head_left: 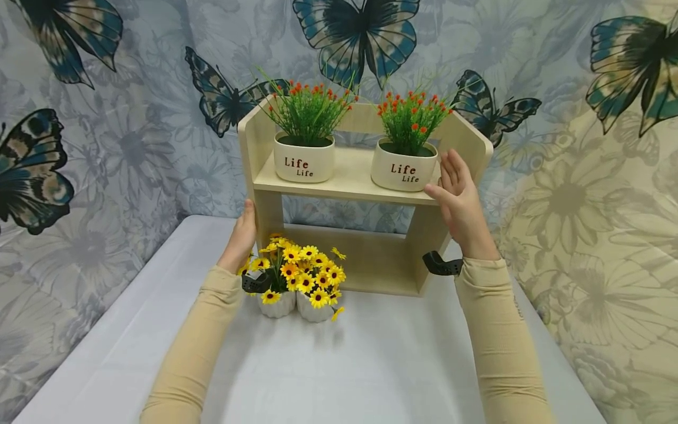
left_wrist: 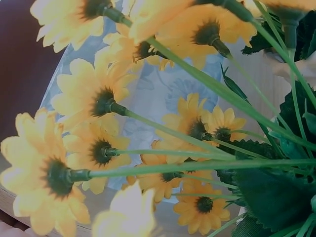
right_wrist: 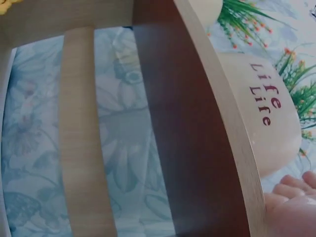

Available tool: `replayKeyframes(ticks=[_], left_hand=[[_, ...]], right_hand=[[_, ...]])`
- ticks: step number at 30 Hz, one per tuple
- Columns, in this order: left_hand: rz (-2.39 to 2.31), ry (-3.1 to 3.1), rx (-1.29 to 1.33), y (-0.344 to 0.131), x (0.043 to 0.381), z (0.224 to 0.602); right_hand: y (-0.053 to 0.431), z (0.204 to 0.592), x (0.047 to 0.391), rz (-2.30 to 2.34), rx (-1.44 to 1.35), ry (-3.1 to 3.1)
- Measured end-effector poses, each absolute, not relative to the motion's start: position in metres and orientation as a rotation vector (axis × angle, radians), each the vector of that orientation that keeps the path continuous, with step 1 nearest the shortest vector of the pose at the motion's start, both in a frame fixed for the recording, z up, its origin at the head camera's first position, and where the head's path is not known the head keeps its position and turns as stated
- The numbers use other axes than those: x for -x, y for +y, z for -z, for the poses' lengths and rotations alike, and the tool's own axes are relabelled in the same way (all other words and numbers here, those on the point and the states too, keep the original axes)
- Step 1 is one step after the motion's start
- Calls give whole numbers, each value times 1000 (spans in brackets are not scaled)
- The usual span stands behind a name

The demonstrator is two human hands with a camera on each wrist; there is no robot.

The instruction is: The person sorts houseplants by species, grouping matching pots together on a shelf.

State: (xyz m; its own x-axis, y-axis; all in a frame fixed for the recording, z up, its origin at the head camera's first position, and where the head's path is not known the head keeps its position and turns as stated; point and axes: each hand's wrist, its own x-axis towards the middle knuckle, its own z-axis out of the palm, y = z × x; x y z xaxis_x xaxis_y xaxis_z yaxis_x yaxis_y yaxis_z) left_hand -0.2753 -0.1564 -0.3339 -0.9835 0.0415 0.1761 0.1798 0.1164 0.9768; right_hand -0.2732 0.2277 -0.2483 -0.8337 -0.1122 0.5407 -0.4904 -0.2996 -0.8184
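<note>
A pale wooden two-tier shelf [head_left: 339, 187] stands on the table in the head view. On its upper board sit two white oval pots marked "Life": the left pot [head_left: 304, 159] and the right pot [head_left: 404, 166], each with green grass and small red flowers. My right hand [head_left: 459, 203] is beside the right pot, fingers extended upward, thumb at the pot's lower right edge; contact is hard to tell. My left hand [head_left: 242, 235] lies along the outer left side panel, its fingers looking straight. In the left wrist view, yellow flowers [left_wrist: 101, 101] hide that hand.
Two small white ribbed pots, one on the left [head_left: 278, 305] and one on the right [head_left: 313, 307], hold yellow daisies in front of the shelf's lower left. A white cloth covers the table [head_left: 371, 365]. Butterfly-patterned fabric [head_left: 561, 194] hangs behind and at both sides.
</note>
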Motion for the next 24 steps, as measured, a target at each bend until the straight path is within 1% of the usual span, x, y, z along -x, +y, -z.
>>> replayKeyframes(ticks=[4,11,19,24], left_hand=[[2017,-2264,227,-157,277,335],[2003,-2258,215,-164,299,357],[2025,-2260,204,-158,283,338],[1995,-2286,180,-157,279,332]], right_hand=[[229,263,260,-2251,-879,-1612],[224,296,245,-2325,-1042,-1497],[220,332,241,-2403,-1090,-1374],[218,360,241,-2442,-1103,-1480]])
